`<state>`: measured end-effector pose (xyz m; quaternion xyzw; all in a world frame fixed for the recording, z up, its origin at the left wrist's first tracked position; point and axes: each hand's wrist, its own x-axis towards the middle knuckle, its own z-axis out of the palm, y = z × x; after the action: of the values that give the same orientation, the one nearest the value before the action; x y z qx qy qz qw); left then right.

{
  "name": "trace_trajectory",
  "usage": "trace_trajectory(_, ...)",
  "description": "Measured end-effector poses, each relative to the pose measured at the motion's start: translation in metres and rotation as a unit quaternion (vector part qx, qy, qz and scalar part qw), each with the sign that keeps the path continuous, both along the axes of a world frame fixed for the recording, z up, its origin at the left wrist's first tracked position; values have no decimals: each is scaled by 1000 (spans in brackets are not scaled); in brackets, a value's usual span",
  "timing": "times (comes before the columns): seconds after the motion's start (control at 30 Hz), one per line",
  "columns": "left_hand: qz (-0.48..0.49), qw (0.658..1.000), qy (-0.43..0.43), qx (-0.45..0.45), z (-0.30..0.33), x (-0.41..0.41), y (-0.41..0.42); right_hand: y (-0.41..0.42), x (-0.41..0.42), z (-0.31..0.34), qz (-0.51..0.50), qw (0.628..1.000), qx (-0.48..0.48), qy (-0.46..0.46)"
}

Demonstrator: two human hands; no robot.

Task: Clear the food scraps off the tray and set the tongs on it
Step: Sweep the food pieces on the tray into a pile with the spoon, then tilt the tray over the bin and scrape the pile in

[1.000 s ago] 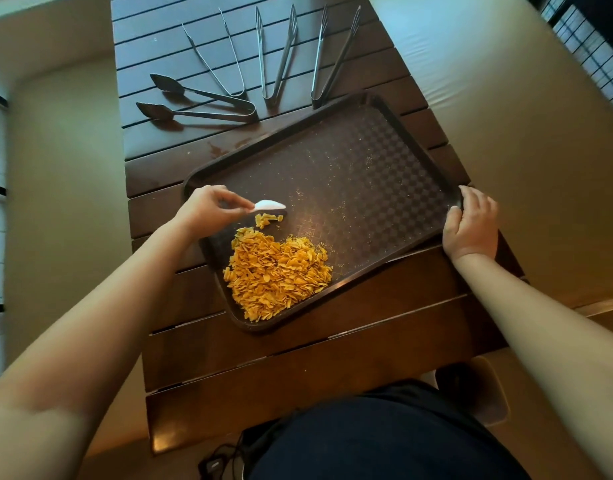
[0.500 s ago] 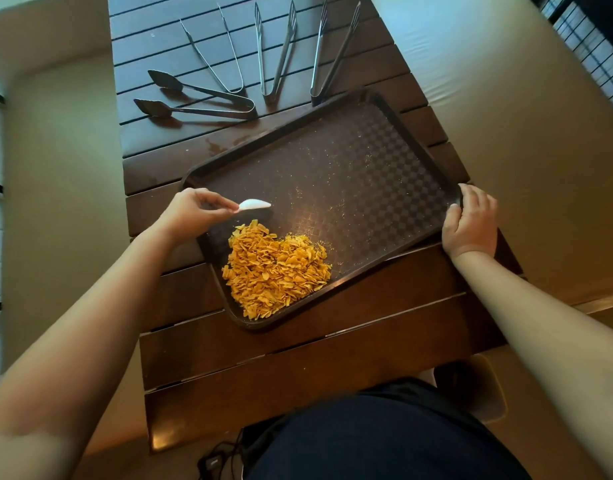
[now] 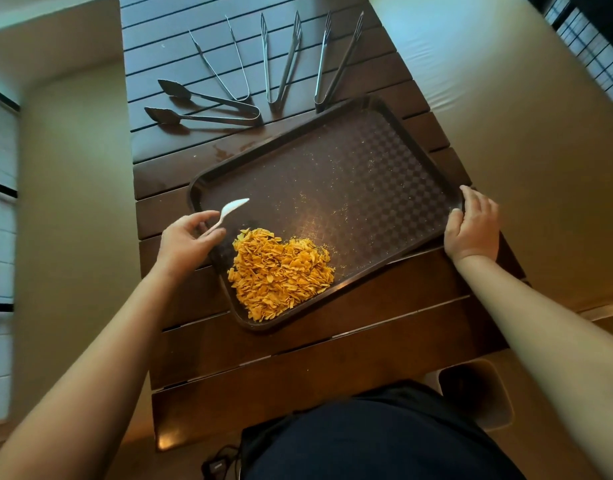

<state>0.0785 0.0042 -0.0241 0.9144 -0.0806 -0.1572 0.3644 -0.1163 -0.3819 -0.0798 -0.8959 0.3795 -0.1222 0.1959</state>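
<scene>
Orange food scraps [image 3: 281,273] lie heaped in the near left corner of the brown tray [image 3: 336,143] on the slatted table [image 3: 367,327]. The left hand [image 3: 185,242] pinches a white spoon [image 3: 230,211]; the right hand [image 3: 471,223] grips the tray's right edge. Four tongs [image 3: 281,60] lie beyond the tray.

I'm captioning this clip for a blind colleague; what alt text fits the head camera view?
A left hand holds a white plastic spoon above a pile of orange food scraps at the near corner of a brown tray, while the right hand grips the tray's edge. Four metal tongs lie on the slatted wooden table beyond it.
</scene>
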Motion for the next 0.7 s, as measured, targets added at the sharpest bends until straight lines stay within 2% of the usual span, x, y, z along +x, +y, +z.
trace_trajectory(0.1, 23, 995, -65, 78, -8, -21, 3, 2, 0, 2, 2, 1000, 6, 4)
trace_trajectory(0.17, 37, 991, -82, 98, -12, -36, 4, 3, 0, 4, -1, 1000, 13, 8)
trace_trajectory(0.27, 63, 994, -62, 67, -19, -53, 7, 3, -1, 8, -2, 999, 29, 13)
trace_trajectory(0.4, 53, 999, 4, 4, -29, -56, 16, 6, 1, 16, -9, 997, 74, 30)
trace_trajectory(0.53, 53, 998, 26, -11, -31, -54, 19, 17, 0, 23, -37, 990, 124, 61)
trace_trajectory(0.6, 55, 998, 35, -28, -31, -51, 23, 25, 2, 28, -66, 983, 158, 68)
trace_trajectory(0.7, 48, 996, 55, -44, -32, -42, 28, 43, 6, 37, -164, 967, 186, 60)
